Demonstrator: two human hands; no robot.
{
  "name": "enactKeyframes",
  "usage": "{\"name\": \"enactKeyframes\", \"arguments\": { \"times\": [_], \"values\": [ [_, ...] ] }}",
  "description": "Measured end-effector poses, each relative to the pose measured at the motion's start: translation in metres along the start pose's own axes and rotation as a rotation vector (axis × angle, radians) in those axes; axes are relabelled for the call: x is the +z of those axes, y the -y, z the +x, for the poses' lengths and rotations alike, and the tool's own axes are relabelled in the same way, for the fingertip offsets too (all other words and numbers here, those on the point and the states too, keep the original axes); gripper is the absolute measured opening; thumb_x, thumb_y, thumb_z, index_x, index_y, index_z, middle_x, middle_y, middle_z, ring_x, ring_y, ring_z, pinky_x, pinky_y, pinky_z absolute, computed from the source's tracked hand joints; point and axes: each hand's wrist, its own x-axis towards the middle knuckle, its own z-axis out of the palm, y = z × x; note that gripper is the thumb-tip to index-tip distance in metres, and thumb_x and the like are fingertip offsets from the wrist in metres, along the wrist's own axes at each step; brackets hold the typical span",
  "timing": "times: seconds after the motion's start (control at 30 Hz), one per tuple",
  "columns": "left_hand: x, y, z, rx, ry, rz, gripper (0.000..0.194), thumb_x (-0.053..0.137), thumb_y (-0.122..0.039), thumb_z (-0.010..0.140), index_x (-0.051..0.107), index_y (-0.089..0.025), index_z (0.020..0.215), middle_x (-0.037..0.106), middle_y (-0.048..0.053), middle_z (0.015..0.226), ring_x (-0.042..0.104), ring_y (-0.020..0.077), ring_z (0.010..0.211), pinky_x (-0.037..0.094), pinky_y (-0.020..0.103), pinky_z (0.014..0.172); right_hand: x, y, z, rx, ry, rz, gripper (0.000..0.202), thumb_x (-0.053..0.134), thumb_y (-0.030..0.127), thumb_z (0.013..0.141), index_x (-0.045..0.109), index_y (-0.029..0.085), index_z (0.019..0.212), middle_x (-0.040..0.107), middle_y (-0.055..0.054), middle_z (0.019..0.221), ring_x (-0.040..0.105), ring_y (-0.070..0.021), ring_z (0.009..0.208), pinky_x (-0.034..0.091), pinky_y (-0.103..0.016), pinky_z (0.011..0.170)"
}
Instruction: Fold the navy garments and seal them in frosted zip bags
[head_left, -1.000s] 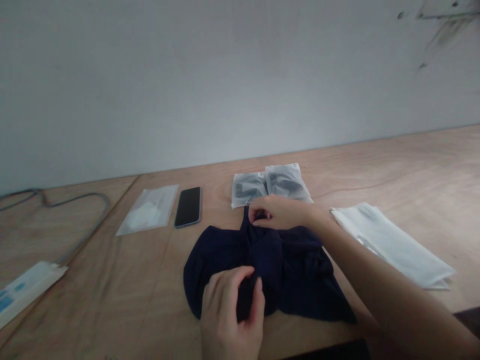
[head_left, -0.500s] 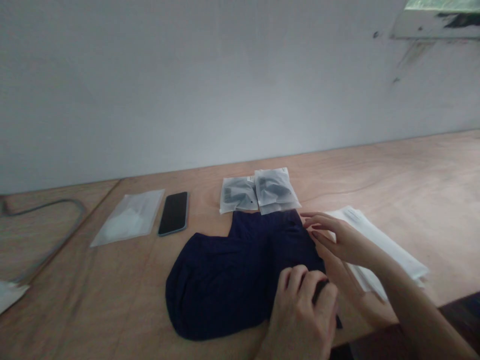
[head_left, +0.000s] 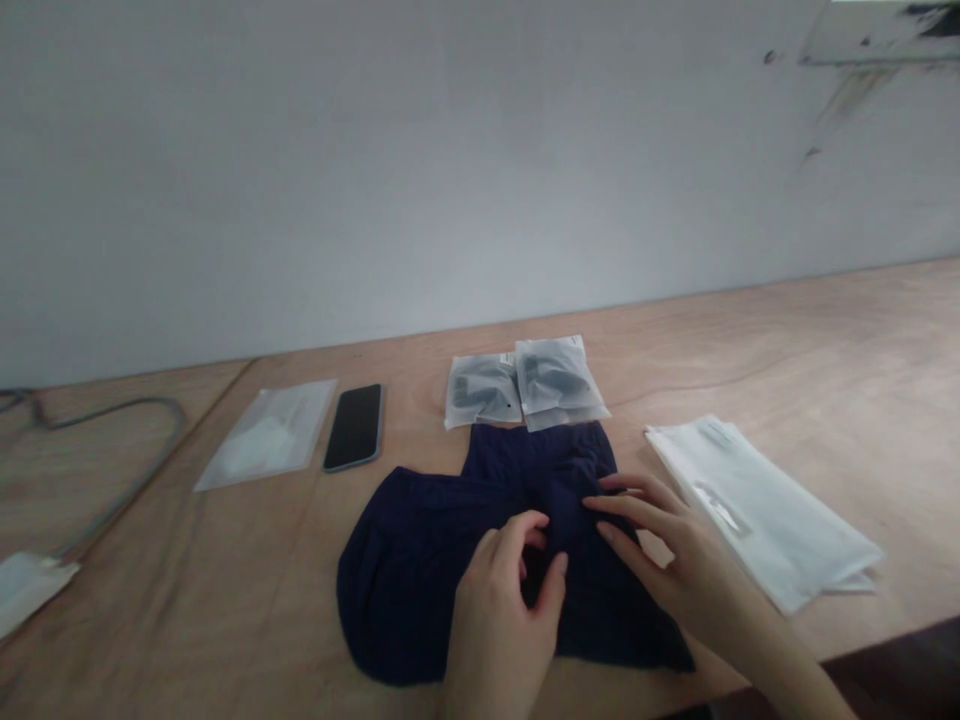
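A dark navy fabric garment (head_left: 412, 560) lies spread on the wooden table, with a rounded lobe to the left and a narrower part at the top. Its exact kind I cannot make out. My left hand (head_left: 502, 600) is over its lower middle, the fingers curled and the thumb apart from them, with dark cloth visible in the gap. My right hand (head_left: 664, 540) reaches in from the right, its fingers stretched out and the tips touching the cloth. The two hands are close together but apart.
Two frosted packets (head_left: 484, 390) with dark contents lie behind the garment. A phone (head_left: 355, 428) and a translucent bag (head_left: 270, 435) sit left of it. White plastic bags (head_left: 772, 510) are stacked at the right. A grey cable (head_left: 150, 480) runs along the far left.
My left hand has moved left and up across the garment. My right hand has come down and inward onto the cloth. The garment's lower right corner now shows, and the white bags are uncovered.
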Motion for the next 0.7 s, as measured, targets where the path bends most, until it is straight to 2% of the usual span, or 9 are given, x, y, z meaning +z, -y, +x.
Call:
{"name": "enactKeyframes", "arguments": {
  "times": [0.17, 0.23, 0.3, 0.37, 0.43, 0.5, 0.6, 0.7],
  "values": [
    [-0.037, 0.024, -0.014, 0.044, -0.174, 0.069, 0.021, 0.063, -0.028, 0.097, 0.068, -0.025, 0.117, 0.074, 0.001, 0.089, 0.069, 0.0172, 0.068, 0.061, 0.031, 0.067, 0.035, 0.030, 0.010, -0.031, 0.055, 0.146, 0.026, 0.061, 0.027, 0.100, 0.076, 0.032, 0.120, 0.065, -0.010, 0.128, 0.072, -0.0269, 0.115, 0.063, -0.042, 0.100],
    [-0.053, 0.037, -0.020, 0.046, -0.203, 0.135, 0.020, 0.062, -0.032, 0.099, 0.067, -0.025, 0.118, 0.074, 0.002, 0.090, 0.069, 0.0172, 0.069, 0.062, 0.031, 0.068, 0.049, 0.040, 0.012, -0.065, 0.095, 0.174, 0.030, 0.062, 0.024, 0.098, 0.074, 0.031, 0.124, 0.064, -0.011, 0.129, 0.072, -0.0268, 0.113, 0.064, -0.042, 0.099],
    [-0.065, 0.045, -0.022, 0.086, -0.203, 0.196, 0.020, 0.061, -0.032, 0.101, 0.068, -0.025, 0.118, 0.075, 0.004, 0.095, 0.072, 0.0185, 0.076, 0.064, 0.032, 0.073, 0.056, 0.044, 0.013, -0.093, 0.098, 0.142, 0.031, 0.062, 0.021, 0.097, 0.072, 0.030, 0.126, 0.063, -0.012, 0.131, 0.072, -0.0278, 0.112, 0.064, -0.045, 0.098],
    [-0.073, 0.049, -0.023, 0.179, -0.173, 0.255, 0.023, 0.060, -0.028, 0.102, 0.068, -0.025, 0.124, 0.076, 0.007, 0.110, 0.075, 0.0216, 0.096, 0.065, 0.037, 0.086, 0.055, 0.043, 0.012, -0.122, 0.076, 0.063, 0.032, 0.062, 0.020, 0.097, 0.072, 0.029, 0.126, 0.059, -0.014, 0.139, 0.070, -0.0304, 0.116, 0.064, -0.051, 0.098],
    [-0.076, 0.050, -0.023, 0.302, -0.107, 0.302, 0.033, 0.060, -0.021, 0.102, 0.066, -0.025, 0.134, 0.072, 0.010, 0.132, 0.070, 0.0254, 0.122, 0.061, 0.042, 0.102, 0.048, 0.038, 0.009, -0.172, 0.089, -0.015, 0.036, 0.060, 0.019, 0.098, 0.069, 0.030, 0.132, 0.053, -0.014, 0.151, 0.063, -0.0340, 0.129, 0.061, -0.056, 0.104],
    [-0.073, 0.049, -0.022, 0.396, -0.013, 0.329, 0.043, 0.060, -0.017, 0.101, 0.063, -0.027, 0.142, 0.065, 0.009, 0.147, 0.060, 0.0274, 0.139, 0.057, 0.045, 0.110, 0.039, 0.031, 0.005, -0.235, 0.168, -0.061, 0.043, 0.058, 0.018, 0.100, 0.065, 0.032, 0.140, 0.048, -0.011, 0.161, 0.054, -0.0344, 0.143, 0.056, -0.058, 0.112],
    [-0.065, 0.051, -0.021, 0.452, 0.092, 0.340, 0.047, 0.059, -0.015, 0.100, 0.062, -0.027, 0.145, 0.062, 0.008, 0.153, 0.058, 0.0278, 0.143, 0.058, 0.045, 0.110, 0.034, 0.023, -0.001, -0.291, 0.277, -0.091, 0.045, 0.054, 0.015, 0.102, 0.063, 0.029, 0.144, 0.052, -0.008, 0.161, 0.048, -0.0308, 0.150, 0.052, -0.054, 0.118],
    [-0.057, 0.054, -0.019, 0.452, 0.133, 0.358, 0.047, 0.057, -0.017, 0.100, 0.062, -0.026, 0.146, 0.064, 0.007, 0.152, 0.061, 0.0277, 0.140, 0.059, 0.047, 0.109, 0.040, 0.020, -0.006, -0.291, 0.281, -0.107, 0.043, 0.052, 0.013, 0.102, 0.066, 0.025, 0.141, 0.057, -0.010, 0.157, 0.050, -0.0293, 0.149, 0.053, -0.051, 0.118]
  ]
}}
